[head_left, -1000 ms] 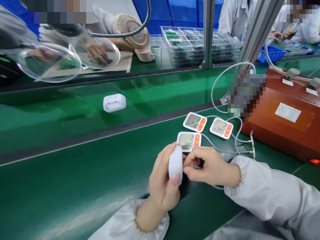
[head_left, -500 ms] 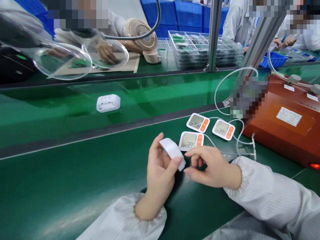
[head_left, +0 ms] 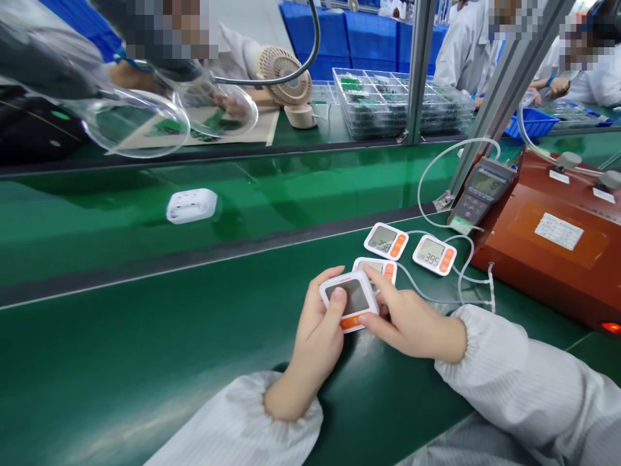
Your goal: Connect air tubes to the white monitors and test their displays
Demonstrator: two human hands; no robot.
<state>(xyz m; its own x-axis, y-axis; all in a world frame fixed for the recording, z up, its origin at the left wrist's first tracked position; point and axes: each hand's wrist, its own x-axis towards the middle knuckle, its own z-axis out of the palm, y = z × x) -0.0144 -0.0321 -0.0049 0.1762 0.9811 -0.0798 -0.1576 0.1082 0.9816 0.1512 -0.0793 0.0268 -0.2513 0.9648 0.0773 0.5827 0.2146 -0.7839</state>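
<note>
A white blood pressure monitor (head_left: 359, 294) with a dark screen and an orange button strip is held up above the green bench. My left hand (head_left: 320, 323) grips its left side, the thumb lying over the screen. On the right edge, my right hand (head_left: 407, 310) pinches the same monitor; its fingertips behind are hidden. Just beyond lies another monitor (head_left: 391, 270), partly covered by the held one and my fingers. Two more, a back monitor (head_left: 387, 241) and a right monitor (head_left: 434, 255), rest face up with digits lit, near thin tubes (head_left: 412, 275).
An orange-brown box (head_left: 563, 259) with tube fittings stands at right, a handheld meter (head_left: 482, 188) leaning by it. Beyond the bench edge, a white casing (head_left: 191, 206) lies on the green belt (head_left: 291, 194). Clear parts trays (head_left: 373, 110), a fan (head_left: 286, 74) and co-workers are across.
The held monitor has turned from edge-on to screen up. My right hand has closed on its right edge. The white casing on the belt has shifted left.
</note>
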